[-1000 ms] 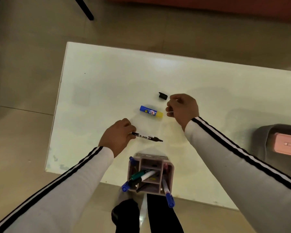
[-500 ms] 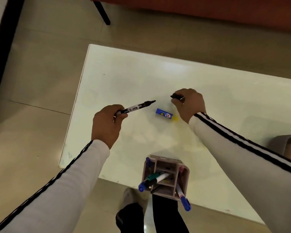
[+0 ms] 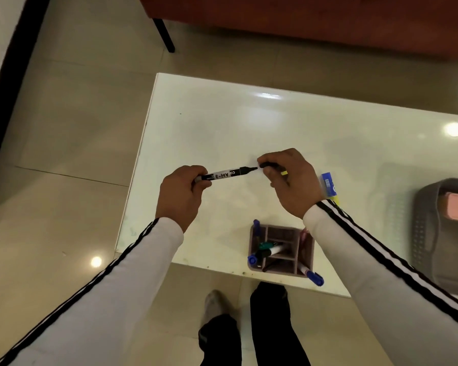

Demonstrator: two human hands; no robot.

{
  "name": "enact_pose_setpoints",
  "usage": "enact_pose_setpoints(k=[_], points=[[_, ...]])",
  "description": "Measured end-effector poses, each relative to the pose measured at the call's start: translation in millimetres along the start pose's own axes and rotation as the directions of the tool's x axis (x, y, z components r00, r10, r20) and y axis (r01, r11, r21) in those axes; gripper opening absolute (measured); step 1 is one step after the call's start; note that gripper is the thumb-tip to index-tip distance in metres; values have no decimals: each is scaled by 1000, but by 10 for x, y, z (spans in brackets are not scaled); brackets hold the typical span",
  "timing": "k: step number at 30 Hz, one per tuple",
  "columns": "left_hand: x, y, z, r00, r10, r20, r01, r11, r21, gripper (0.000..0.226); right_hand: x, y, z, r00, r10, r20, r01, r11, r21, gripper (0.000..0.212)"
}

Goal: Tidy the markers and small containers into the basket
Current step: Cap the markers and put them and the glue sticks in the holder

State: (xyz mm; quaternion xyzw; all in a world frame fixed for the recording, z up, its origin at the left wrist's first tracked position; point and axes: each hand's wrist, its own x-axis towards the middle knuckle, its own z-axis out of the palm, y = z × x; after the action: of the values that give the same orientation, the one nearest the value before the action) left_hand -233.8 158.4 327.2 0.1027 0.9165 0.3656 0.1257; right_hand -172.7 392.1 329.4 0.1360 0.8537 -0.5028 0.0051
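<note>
item: black marker point(image 3: 226, 174), uncapped, printed barrel, held level above the white table point(image 3: 222, 122), tip pointing right. left hand point(image 3: 181, 192): fingers curled round the barrel's tail end. right hand point(image 3: 292, 183): thumb and fingers pinch the black cap point(image 3: 269, 165), its mouth facing the tip and just apart from it. step judged: recapping. nearby: blue and yellow glue stick point(image 3: 328, 184) lying on the table just beyond the right wrist; pinkish compartmented holder point(image 3: 307, 256) at the near edge, several markers standing in it; grey perforated basket point(image 3: 423, 233) at far right, pink box inside. risks: cap and tip out of line, so the nib jams on the rim or inks a finger; cap seated only loosely, so it drops off once stowed; the right sleeve, passing low, could knock the glue stick or tip the holder, which sits close to the table's edge.
</note>
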Motion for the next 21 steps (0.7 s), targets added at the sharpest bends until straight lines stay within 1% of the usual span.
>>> enact_pose_setpoints(k=[2,6,8,10,12,15,18,19,20,21], points=[[-103,-40,-75,1000,12,6,-12,1000,-7,10,-147,-84,60,1000,10,-7,-10,1000,-11,23],[-329,-76,-182,998,66,24,-65,997,-37,13,-409,-300,250,999,10,52,-4,995,-102,19],[-441,-58,-226,994,103,28,-102,994,-31,13,-534,-427,335,998,55,24,-53,996,-71,15],[-528,-15,-252,987,154,32,-155,988,8,10,-672,-521,386,993,121,-13,-122,992,-45,9],[-618,29,-273,978,201,50,-204,977,63,7,-851,-585,397,984,178,-34,-179,982,-61,9],[-754,204,-280,937,319,143,-339,930,144,12,-1174,-545,352,964,253,-83,-259,964,-64,12],[-750,571,-275,868,459,188,-475,879,48,11,-1518,-394,348,948,306,-91,-310,950,-32,19],[-702,701,-249,840,494,226,-512,858,30,13,-1639,-378,329,938,320,-132,-322,947,8,22],[-664,804,-217,819,499,283,-527,849,29,17,-1738,-359,294,924,323,-204,-321,946,45,24],[-637,881,-185,812,474,340,-515,856,36,21,-1807,-372,238,895,352,-275,-335,936,107,26]])
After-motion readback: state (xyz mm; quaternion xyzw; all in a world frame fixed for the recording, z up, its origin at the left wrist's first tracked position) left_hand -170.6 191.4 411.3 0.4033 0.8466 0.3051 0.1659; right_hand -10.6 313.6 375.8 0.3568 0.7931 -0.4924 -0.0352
